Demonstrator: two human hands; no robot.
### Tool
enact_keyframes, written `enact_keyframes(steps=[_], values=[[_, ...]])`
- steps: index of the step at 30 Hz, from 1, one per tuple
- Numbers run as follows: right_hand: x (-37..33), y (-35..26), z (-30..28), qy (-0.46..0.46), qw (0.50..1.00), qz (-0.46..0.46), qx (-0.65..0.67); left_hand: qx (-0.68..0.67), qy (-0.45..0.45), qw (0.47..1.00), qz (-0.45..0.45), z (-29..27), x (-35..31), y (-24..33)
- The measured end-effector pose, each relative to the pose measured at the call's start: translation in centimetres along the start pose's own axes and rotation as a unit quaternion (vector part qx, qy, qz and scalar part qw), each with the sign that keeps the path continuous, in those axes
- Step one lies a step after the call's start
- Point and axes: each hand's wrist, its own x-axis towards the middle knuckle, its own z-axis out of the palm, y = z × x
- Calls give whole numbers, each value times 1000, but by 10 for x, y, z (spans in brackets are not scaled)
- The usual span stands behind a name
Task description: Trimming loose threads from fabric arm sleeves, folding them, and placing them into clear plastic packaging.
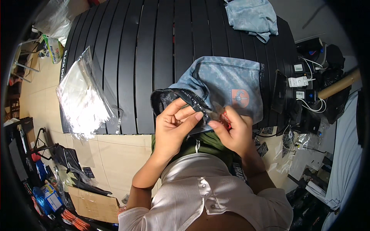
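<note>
A blue-grey camouflage garment [227, 77], which looks like a pair of shorts, lies partly on the black slatted table with an orange print facing up. Its dark elastic band [190, 96], with lettering on it, is raised at the table's near edge. My left hand [171, 125] pinches this band between thumb and fingers. Close beside it, my right hand [236, 129] is closed around small red-handled scissors [228, 123], whose blurred tip meets the band's edge. Fingers hide most of the scissors.
Clear plastic bags [86, 98] lie on the left of the black table [146, 57]. Another folded blue-grey garment [252, 17] is at the far right. A phone [279, 92], white chargers [298, 81] and cables line the right edge. A cardboard box [94, 204] sits on the floor at lower left.
</note>
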Motion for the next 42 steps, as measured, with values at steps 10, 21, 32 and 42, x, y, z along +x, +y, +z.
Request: enact_keyframes(steps=[10, 21, 32, 42], values=[[3, 0, 5, -4, 998, -23, -59, 49, -22, 998, 20, 0, -2, 2], [8, -5, -5, 19, 999, 45, 16, 27, -10, 999, 26, -5, 0, 1], [38, 140, -76, 212, 964, 155, -40, -88, 52, 995, 15, -29, 9, 34], [50, 209, -92, 221, 956, 184, 50, -91, 191, 976, 46, -63, 4, 57]])
